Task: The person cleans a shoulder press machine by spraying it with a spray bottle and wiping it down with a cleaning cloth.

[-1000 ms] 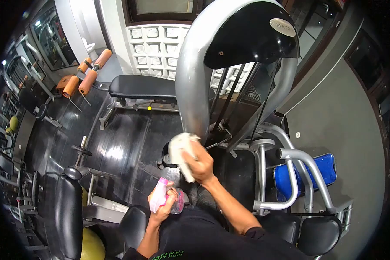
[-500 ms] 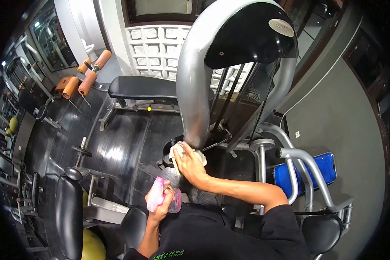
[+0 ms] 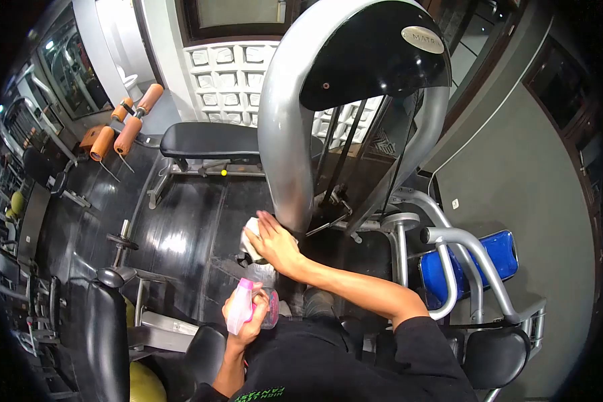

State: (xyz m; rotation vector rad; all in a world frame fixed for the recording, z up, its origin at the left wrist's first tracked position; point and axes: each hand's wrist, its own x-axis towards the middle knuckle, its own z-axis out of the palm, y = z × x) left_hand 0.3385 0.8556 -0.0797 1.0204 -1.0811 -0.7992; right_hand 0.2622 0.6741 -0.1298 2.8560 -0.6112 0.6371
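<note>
A spray bottle (image 3: 269,308) with a pink and white trigger head is gripped in my left hand (image 3: 246,320), close in front of my body. My right hand (image 3: 279,249) lies over a pale cloth (image 3: 250,240), pressing it near the foot of the large silver frame (image 3: 288,154) of a gym machine. Its fingers point up and to the left, and the palm hides part of the cloth. The cloth's left side sticks out past the fingers.
Behind the frame's left side stands a black padded bench (image 3: 211,139). Orange foam rollers (image 3: 128,135) are farther left. To my right are grey tube handles (image 3: 472,248) and a blue pad (image 3: 496,258). A black backrest (image 3: 107,342) and yellow-green ball (image 3: 146,383) are near my left.
My right hand and the cloth have moved left, away from the front of the silver frame's foot. The left hand keeps the bottle in nearly the same place. The view has shifted slightly.
</note>
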